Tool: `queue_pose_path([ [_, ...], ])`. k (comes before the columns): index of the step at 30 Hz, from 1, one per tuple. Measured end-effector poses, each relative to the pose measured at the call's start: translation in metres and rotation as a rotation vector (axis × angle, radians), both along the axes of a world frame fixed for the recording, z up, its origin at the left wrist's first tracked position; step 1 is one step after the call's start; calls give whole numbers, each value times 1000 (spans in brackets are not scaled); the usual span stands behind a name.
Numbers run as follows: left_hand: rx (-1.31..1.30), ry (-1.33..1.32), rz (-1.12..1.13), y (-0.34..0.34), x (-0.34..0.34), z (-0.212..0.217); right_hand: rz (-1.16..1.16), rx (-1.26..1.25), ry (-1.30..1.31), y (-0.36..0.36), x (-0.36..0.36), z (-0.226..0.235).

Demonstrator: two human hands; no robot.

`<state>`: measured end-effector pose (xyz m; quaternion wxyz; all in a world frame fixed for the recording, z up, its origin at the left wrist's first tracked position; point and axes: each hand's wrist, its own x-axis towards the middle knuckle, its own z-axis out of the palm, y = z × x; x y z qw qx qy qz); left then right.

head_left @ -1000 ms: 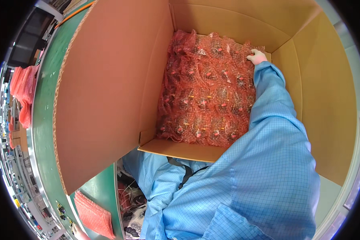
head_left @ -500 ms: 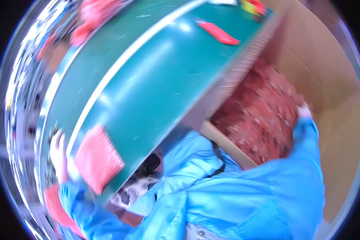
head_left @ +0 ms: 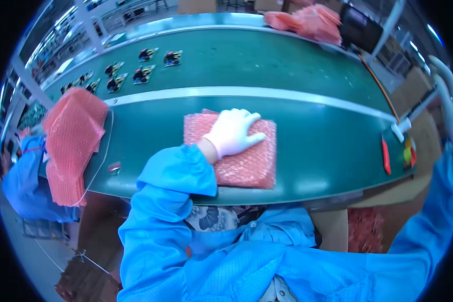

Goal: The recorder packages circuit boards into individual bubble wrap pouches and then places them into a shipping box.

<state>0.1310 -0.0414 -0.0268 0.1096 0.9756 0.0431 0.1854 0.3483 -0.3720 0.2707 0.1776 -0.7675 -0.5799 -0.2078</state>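
My left hand [head_left: 233, 132], in a white glove, lies on a stack of pink bubble-wrap bags [head_left: 246, 168] at the near side of the green work surface. Its fingers are spread and the palm faces down on the top bag. At the far right rim my right hand [head_left: 447, 95] is raised, stretched by the lens, with its gloved fingers looking extended and apart. I see nothing held in it. Below it a red-handled tool [head_left: 386, 157] lies on the surface, beside a small yellow and red object [head_left: 408, 152].
Several small circuit boards [head_left: 141, 74] sit beyond the white divider strip [head_left: 226, 92]. More pink bubble wrap [head_left: 75, 136] hangs at the left, by a person in blue [head_left: 27, 186]. Another pink pile [head_left: 314, 23] rests at the far edge. A cardboard carton [head_left: 332, 229] stands below right.
The view has swung left from the carton to the work surface. My left hand has moved onto the bubble-wrap stack. My right hand has left the carton's red contents and is raised at the right.
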Motion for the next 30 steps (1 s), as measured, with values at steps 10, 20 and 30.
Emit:
queue_pose_path([
  [10, -109, -1, 8, 14, 1, -29, 258, -575, -249, 474, -63, -190],
  [20, -268, -381, -14, 2, 17, -51, 117, -246, 98, 644, -65, -311],
  [30, -197, 127, -31, 14, -2, -9, 435, 160, 408, 460, -63, -247],
])
